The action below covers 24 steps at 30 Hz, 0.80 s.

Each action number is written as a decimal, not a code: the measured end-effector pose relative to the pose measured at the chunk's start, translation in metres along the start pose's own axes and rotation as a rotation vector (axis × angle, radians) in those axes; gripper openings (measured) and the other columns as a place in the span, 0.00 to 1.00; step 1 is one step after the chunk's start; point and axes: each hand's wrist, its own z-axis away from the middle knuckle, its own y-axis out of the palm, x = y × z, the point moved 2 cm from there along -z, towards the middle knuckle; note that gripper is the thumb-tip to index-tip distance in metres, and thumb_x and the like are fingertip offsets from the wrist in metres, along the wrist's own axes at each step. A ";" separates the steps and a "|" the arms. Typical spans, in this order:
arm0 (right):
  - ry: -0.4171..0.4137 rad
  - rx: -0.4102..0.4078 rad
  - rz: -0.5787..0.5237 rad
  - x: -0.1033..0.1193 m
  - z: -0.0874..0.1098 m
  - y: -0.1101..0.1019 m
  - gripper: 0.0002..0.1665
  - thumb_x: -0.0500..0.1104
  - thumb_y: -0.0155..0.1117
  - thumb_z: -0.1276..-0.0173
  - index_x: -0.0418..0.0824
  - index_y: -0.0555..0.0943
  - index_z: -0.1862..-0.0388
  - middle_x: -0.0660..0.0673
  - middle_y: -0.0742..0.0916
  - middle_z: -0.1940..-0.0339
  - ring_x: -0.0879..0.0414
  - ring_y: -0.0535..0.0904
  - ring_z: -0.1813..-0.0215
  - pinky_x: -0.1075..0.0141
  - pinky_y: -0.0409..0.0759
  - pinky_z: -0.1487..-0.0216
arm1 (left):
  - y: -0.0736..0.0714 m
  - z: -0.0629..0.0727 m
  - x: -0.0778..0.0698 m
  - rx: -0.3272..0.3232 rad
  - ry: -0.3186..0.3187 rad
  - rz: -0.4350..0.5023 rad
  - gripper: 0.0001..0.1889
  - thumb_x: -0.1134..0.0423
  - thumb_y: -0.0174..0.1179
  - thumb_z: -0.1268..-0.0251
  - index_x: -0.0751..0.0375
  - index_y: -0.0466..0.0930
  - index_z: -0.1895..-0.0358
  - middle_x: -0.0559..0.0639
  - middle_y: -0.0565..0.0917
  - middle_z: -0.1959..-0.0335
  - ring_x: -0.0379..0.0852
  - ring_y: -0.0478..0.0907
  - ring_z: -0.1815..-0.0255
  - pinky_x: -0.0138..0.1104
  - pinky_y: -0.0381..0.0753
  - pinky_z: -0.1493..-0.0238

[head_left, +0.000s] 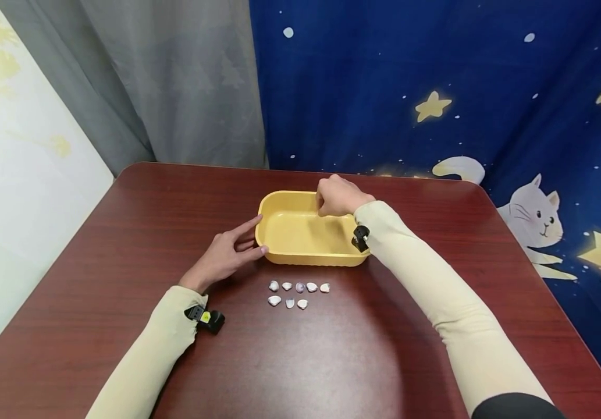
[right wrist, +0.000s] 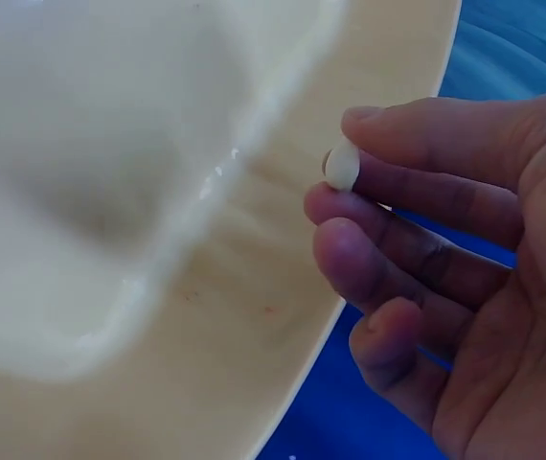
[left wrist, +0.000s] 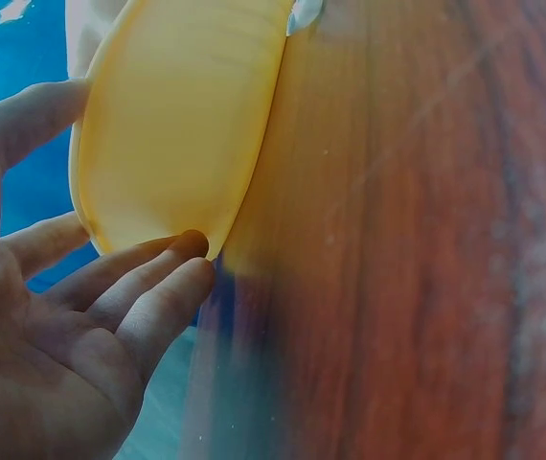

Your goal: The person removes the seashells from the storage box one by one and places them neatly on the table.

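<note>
A yellow plastic basin (head_left: 305, 259) stands on the table. At its left end, my left hand (head_left: 221, 256) rests thumb and spread fingers against the outer wall, as the left wrist view also shows. Over the basin's right part, my right hand (head_left: 339, 196) pinches a small white shell (right wrist: 343, 168) between thumb and fingertips, close by the inner wall. The head view hides this shell behind the hand. In front of the basin, several small white and purplish shells lie in two rows, among them a purple shell (head_left: 300, 287) and a white shell (head_left: 274, 300).
The dark red wooden table (head_left: 300, 361) reaches back to a grey curtain (head_left: 190, 87) and a blue star-patterned curtain (head_left: 363, 81). A white wall (head_left: 17, 192) is on the left. My right forearm crosses the basin's right front corner.
</note>
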 end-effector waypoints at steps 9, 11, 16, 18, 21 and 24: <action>-0.060 -0.076 -0.029 0.006 0.022 -0.012 0.04 0.40 0.70 0.42 0.49 0.90 0.74 0.53 0.89 0.73 0.56 0.80 0.66 0.63 0.82 0.63 | -0.001 0.000 0.004 -0.008 -0.018 -0.020 0.41 0.47 0.68 0.36 0.39 0.59 0.21 0.58 0.67 0.23 0.52 0.76 0.30 0.43 0.79 0.34; -0.066 -0.093 -0.023 0.007 0.029 -0.013 0.04 0.40 0.71 0.41 0.48 0.89 0.73 0.52 0.89 0.73 0.56 0.81 0.66 0.63 0.82 0.62 | 0.000 0.000 0.005 -0.005 -0.020 -0.014 0.41 0.47 0.68 0.36 0.39 0.59 0.21 0.58 0.67 0.23 0.52 0.76 0.30 0.42 0.79 0.33; -0.084 -0.128 -0.028 0.011 0.046 -0.012 0.05 0.39 0.69 0.40 0.47 0.90 0.71 0.52 0.90 0.71 0.55 0.83 0.65 0.62 0.84 0.61 | 0.000 0.001 0.003 -0.002 -0.020 -0.008 0.41 0.48 0.68 0.36 0.39 0.59 0.21 0.58 0.67 0.23 0.52 0.76 0.30 0.43 0.79 0.34; -0.093 -0.138 -0.036 0.013 0.052 -0.011 0.05 0.40 0.68 0.39 0.47 0.90 0.70 0.52 0.91 0.70 0.55 0.83 0.64 0.61 0.85 0.60 | 0.000 0.000 0.002 0.000 -0.023 -0.008 0.42 0.47 0.68 0.36 0.39 0.58 0.21 0.58 0.67 0.23 0.52 0.76 0.30 0.43 0.78 0.34; -0.112 -0.169 -0.049 0.015 0.061 -0.009 0.04 0.41 0.68 0.38 0.47 0.89 0.70 0.53 0.91 0.70 0.55 0.83 0.64 0.60 0.85 0.61 | 0.000 -0.001 0.001 0.005 -0.022 -0.009 0.42 0.47 0.68 0.36 0.39 0.58 0.21 0.57 0.66 0.23 0.52 0.76 0.30 0.43 0.78 0.33; -0.158 -0.226 -0.065 0.018 0.069 -0.006 0.04 0.41 0.69 0.38 0.46 0.89 0.70 0.53 0.91 0.69 0.55 0.82 0.67 0.61 0.84 0.63 | 0.001 -0.002 0.001 0.009 -0.022 -0.012 0.42 0.46 0.68 0.37 0.39 0.58 0.21 0.57 0.67 0.23 0.52 0.76 0.30 0.43 0.78 0.33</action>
